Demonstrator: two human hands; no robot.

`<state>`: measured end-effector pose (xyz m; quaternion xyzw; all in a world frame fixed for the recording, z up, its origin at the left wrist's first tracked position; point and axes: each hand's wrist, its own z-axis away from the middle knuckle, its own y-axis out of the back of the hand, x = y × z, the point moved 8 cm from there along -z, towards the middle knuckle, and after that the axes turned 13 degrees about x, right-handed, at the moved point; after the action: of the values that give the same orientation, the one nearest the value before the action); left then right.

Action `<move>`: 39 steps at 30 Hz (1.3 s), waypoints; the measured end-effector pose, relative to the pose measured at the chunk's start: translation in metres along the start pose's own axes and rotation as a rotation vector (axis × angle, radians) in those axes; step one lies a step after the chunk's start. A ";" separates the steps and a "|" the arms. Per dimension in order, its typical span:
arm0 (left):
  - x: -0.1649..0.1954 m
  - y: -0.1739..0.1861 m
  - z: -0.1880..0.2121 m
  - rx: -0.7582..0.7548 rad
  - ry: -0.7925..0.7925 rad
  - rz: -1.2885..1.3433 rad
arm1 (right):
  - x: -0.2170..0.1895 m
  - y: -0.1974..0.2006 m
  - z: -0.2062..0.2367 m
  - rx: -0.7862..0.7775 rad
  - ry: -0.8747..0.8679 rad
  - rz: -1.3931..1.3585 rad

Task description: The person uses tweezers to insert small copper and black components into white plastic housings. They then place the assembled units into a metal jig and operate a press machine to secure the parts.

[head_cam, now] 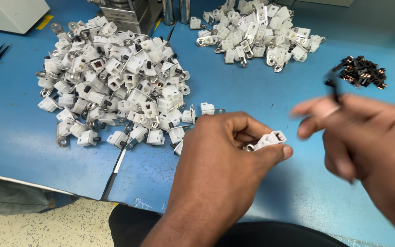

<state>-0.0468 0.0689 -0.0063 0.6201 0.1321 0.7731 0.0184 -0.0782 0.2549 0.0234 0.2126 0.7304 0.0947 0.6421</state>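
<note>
My left hand point(227, 146) pinches a small white plastic connector point(268, 139) with a metal tab between thumb and fingers, low in the middle of the view. To its right my right hand point(362, 142) is blurred by motion and holds thin black tweezers point(333, 88) whose tips point up. The two hands are a short way apart. A big heap of the same white connectors point(115, 80) lies to the left, touching nothing I hold.
A second heap of white connectors point(257, 34) lies at the back centre. A small pile of black parts point(361, 72) sits at the right. Grey machine base point(129, 13) at the back. Black tweezers point(114, 176) lie near the blue table point(270, 96) front edge.
</note>
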 end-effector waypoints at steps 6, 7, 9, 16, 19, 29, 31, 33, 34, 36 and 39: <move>-0.005 -0.005 0.000 -0.040 0.057 -0.057 | 0.008 0.018 -0.024 -0.087 0.108 -0.339; -0.005 -0.006 0.001 -0.051 0.069 -0.083 | 0.004 0.017 -0.021 -0.078 0.148 -0.325; -0.001 -0.007 0.001 -0.065 0.037 -0.083 | -0.005 0.009 -0.015 -0.044 0.178 -0.287; 0.012 -0.006 0.000 -0.058 -0.061 -0.028 | -0.057 -0.031 0.036 -0.041 0.482 0.042; 0.005 -0.010 -0.002 -0.092 0.024 -0.114 | -0.031 -0.023 0.029 -0.100 0.448 -0.025; 0.023 0.038 -0.056 0.224 -0.302 -0.842 | 0.117 0.048 -0.121 0.339 0.337 0.548; 0.023 0.040 -0.060 0.240 -0.440 -0.946 | 0.116 0.032 -0.127 0.294 0.556 0.737; 0.008 0.030 -0.081 0.165 -0.381 -1.000 | 0.119 0.024 -0.130 0.266 0.560 0.783; 0.012 0.024 -0.090 0.200 -0.456 -0.947 | 0.124 0.023 -0.131 0.253 0.452 0.737; 0.020 0.006 -0.108 0.266 -0.613 -0.828 | 0.127 0.023 -0.123 0.242 0.291 0.695; 0.028 -0.014 -0.160 0.339 -0.589 -0.750 | 0.111 0.020 -0.090 0.231 0.216 0.752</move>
<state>-0.2097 0.0587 -0.0141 0.7160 0.4587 0.4732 0.2304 -0.1722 0.3331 -0.0536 0.5246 0.6709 0.2620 0.4539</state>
